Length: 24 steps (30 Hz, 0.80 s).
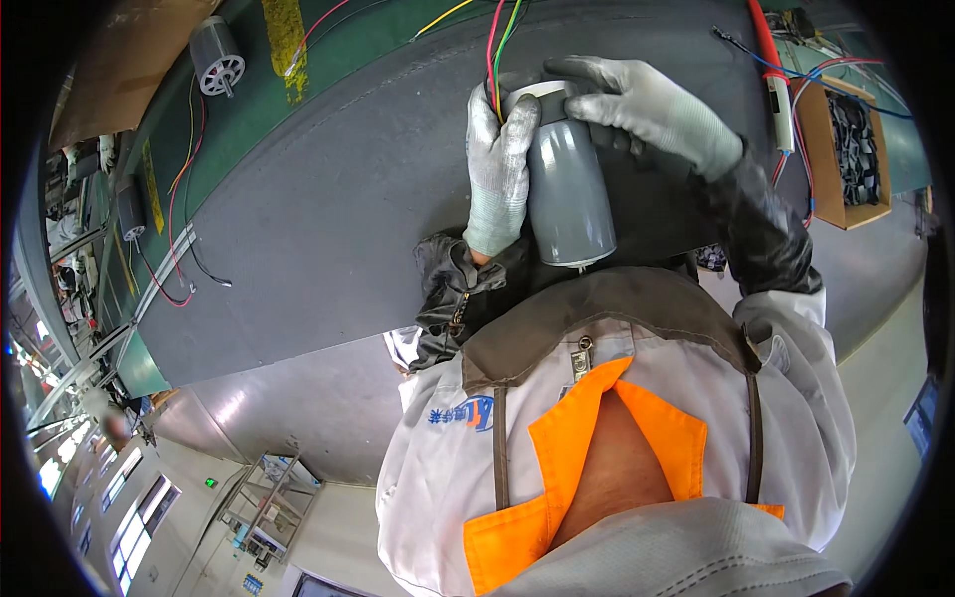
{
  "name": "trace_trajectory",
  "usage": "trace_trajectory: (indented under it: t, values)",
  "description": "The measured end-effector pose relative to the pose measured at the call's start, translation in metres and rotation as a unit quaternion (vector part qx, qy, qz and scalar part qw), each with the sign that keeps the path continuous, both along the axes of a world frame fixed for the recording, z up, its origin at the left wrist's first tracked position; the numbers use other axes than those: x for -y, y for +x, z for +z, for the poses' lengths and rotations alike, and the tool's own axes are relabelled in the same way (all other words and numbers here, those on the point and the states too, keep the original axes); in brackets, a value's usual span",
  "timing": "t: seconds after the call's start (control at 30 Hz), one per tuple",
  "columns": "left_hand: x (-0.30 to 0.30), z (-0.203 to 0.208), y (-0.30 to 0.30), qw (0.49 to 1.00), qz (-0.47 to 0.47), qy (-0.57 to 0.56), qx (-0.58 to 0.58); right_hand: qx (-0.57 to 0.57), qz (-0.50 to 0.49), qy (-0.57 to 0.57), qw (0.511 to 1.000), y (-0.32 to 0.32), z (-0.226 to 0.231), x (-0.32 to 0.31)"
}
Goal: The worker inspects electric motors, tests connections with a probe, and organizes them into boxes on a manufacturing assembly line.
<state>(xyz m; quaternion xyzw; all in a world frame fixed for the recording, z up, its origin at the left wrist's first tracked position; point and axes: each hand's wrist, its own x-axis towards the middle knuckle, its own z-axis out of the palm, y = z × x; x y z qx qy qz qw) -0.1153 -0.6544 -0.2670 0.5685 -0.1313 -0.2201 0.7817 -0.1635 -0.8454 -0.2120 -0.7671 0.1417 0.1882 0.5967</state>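
Observation:
A grey cylindrical electric motor (572, 199) lies on the dark work surface close in front of me, its wired end pointing away. My left hand (497, 164), in a pale glove with dark-stained fingers, is closed on the left side of that end. Pink-red, green and yellow wires (494, 50) run up from beside its thumb. My right hand (652, 111), gloved alike, curls its thumb and fingers around the right side of the motor's dark end cap (553, 104). Some fingertips of both hands are hidden behind the motor.
At the far left lies another motor (216, 60), with a further one (130, 207) near the table's left edge, both trailing wires. On the right are a red-and-white handheld tool (779, 99) and a cardboard box (854, 216) of small dark parts. Loose cables hang nearby.

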Motion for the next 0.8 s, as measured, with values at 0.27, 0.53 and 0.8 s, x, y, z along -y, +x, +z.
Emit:
trace_trajectory:
  t: [0.27,0.53,0.8]
  values:
    - [0.001,-0.009,0.001,0.999,-0.030,0.003,0.027,-0.061,0.117,0.050,0.990,0.025,-0.009,0.025]
    - [0.014,-0.003,0.004,0.959,0.060,0.206,0.185,0.021,0.014,0.010,1.000,0.006,-0.011,0.013]
    - [0.020,0.004,0.001,0.992,0.045,0.110,0.050,0.035,0.064,-0.098,0.992,0.024,-0.011,0.023]
